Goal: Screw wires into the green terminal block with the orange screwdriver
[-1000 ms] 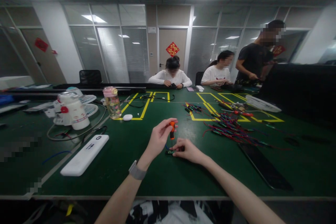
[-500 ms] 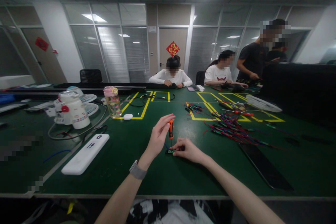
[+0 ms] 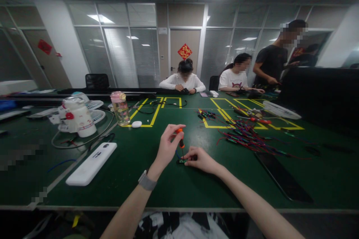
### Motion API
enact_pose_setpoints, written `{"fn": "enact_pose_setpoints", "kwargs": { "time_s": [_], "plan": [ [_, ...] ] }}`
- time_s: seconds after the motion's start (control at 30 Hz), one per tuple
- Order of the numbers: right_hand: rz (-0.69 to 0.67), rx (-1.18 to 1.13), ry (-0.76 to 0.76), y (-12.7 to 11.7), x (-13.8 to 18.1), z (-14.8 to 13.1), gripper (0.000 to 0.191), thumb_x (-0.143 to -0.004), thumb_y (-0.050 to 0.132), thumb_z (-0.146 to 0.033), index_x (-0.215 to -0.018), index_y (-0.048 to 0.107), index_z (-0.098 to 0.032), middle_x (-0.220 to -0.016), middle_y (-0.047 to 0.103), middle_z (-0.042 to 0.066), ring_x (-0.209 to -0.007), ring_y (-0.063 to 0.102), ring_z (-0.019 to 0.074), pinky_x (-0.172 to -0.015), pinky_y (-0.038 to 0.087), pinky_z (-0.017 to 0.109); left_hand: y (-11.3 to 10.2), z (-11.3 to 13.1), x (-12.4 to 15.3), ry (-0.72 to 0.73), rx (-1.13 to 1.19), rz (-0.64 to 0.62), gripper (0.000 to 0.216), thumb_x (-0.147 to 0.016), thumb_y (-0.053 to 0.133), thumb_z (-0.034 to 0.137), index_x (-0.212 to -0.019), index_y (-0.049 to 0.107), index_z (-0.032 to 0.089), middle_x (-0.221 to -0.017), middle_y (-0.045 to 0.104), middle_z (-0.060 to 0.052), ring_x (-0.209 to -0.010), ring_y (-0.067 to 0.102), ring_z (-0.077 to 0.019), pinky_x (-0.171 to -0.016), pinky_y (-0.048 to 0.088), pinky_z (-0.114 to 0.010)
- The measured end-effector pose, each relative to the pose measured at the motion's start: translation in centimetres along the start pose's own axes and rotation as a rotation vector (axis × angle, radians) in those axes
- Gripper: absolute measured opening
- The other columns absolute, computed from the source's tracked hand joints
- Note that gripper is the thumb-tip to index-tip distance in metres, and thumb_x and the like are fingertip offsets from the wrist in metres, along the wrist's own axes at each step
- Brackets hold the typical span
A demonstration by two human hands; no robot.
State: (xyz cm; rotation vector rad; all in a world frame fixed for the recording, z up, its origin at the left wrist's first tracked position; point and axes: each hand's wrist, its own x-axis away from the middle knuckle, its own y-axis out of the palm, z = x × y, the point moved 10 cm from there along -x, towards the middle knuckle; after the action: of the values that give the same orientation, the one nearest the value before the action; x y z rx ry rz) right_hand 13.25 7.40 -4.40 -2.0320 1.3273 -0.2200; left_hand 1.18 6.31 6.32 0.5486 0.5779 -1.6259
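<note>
My left hand (image 3: 168,143) is closed around the orange and black handle of a screwdriver (image 3: 181,142), thumb and fingers near its top. The shaft points down, nearly upright, and its tip meets a small green circuit board (image 3: 182,161) lying on the table. My right hand (image 3: 200,160) pinches the right end of that board, fingertips pressed together and the hand resting low over the table. A short blue wire (image 3: 177,154) rises beside the board, partly hidden behind my left hand. The exact spot under the tip is too small to make out.
Right of my hands lies a heap of green boards with red and blue wires (image 3: 244,132), and a dark flat tablet-like slab (image 3: 283,177). A white power bank (image 3: 91,164) lies at left, with a pink-capped bottle (image 3: 120,109) behind it. Several people are across the green table (image 3: 134,190).
The fingers of my left hand have shifted on the screwdriver handle, from stretched alongside it to curled around it. The handle leans slightly more left. My right hand keeps its place.
</note>
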Motion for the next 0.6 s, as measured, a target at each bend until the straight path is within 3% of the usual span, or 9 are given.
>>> {"fn": "enact_pose_setpoints", "kwargs": {
  "time_s": [0.13,0.3,0.47,0.6],
  "plan": [
    [0.000,0.014,-0.014,0.0,0.0,-0.2,0.021,-0.073,0.077,-0.017,-0.094,0.078,-0.019,-0.074,0.052,-0.001,-0.066,0.049,0.0124,-0.061,0.039,0.023,1.0,-0.6,0.2,-0.073,0.160,-0.093,0.034,-0.095,0.049,0.033,-0.122,0.063,0.019,-0.121,0.063,-0.011,-0.106,0.063,-0.0222,-0.091,0.052,-0.037],
    [0.007,0.007,-0.014,0.0,0.0,-0.1,0.021,-0.072,0.077,-0.017,-0.093,0.078,-0.020,-0.073,0.052,-0.001,-0.065,0.049,0.0122,-0.061,0.040,0.023,1.2,-1.0,0.1,-0.159,0.246,-0.093,0.032,-0.086,0.062,0.032,-0.114,0.066,0.016,-0.102,0.070,-0.010,-0.090,0.068,-0.0205,-0.082,0.056,-0.035],
    [0.004,0.006,-0.001,0.0,0.1,0.0,0.022,-0.072,0.077,-0.016,-0.094,0.078,-0.019,-0.073,0.051,-0.001,-0.065,0.049,0.0120,-0.060,0.039,0.023,0.3,-0.3,-0.1,-0.034,0.073,-0.007,0.016,-0.079,0.071,0.027,-0.091,0.070,0.018,-0.087,0.062,-0.002,-0.077,0.061,-0.0137,-0.066,0.053,-0.023],
    [0.001,0.001,0.003,0.0,0.0,0.0,0.022,-0.072,0.077,-0.017,-0.094,0.078,-0.019,-0.073,0.052,-0.001,-0.065,0.049,0.0119,-0.061,0.039,0.023,0.3,0.3,0.2,0.050,-0.078,-0.001,0.022,-0.092,0.055,0.029,-0.108,0.068,0.021,-0.101,0.062,-0.005,-0.091,0.061,-0.0163,-0.079,0.052,-0.026]
  ]
}}
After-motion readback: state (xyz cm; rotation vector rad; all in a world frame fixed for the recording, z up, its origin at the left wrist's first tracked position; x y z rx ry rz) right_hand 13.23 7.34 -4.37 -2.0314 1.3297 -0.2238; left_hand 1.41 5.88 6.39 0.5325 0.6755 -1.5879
